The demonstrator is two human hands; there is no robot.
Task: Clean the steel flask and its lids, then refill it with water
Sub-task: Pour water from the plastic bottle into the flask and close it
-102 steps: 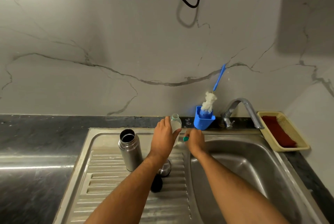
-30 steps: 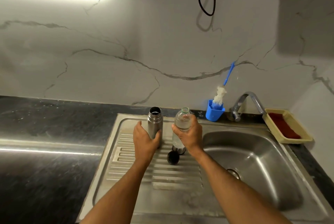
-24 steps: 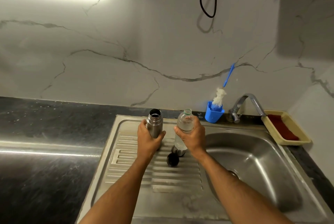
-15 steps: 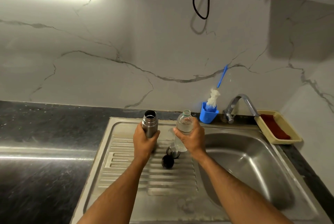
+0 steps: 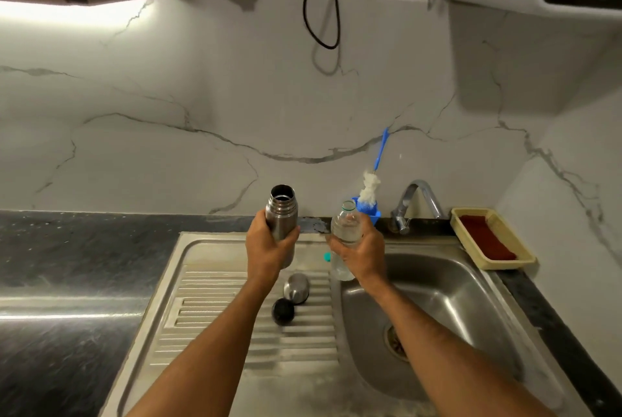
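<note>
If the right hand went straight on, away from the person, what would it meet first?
Probably the blue brush holder just behind the plastic bottle that the right hand grips, then the wall; depth is hard to judge.

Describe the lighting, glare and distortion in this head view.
Head view: under-cabinet light blows out the upper left; a glare streak crosses the dark counter; the wide lens bows the sink edges; the looped cable shadows the wall.
</note>
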